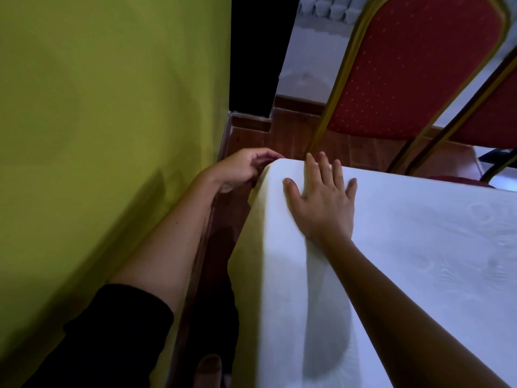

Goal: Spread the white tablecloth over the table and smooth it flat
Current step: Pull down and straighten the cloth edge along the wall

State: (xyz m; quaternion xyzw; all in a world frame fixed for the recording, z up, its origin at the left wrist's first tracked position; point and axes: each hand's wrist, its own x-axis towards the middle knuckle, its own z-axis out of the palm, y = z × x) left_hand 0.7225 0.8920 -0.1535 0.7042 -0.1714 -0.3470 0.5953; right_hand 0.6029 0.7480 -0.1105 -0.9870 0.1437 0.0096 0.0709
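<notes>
The white tablecloth (419, 247) covers the table top and hangs down over its left edge. My right hand (321, 197) lies flat on the cloth near the far left corner, fingers spread. My left hand (243, 169) is curled around the cloth at that corner, just off the table's edge, fingers pinching the fabric where it folds over. A faint woven pattern shows on the cloth at the right.
A yellow-green wall (98, 135) runs close along the left, leaving a narrow strip of brown wooden floor (246, 135). A red padded chair (405, 74) with a gold frame stands at the table's far edge. My foot (208, 371) shows at the bottom.
</notes>
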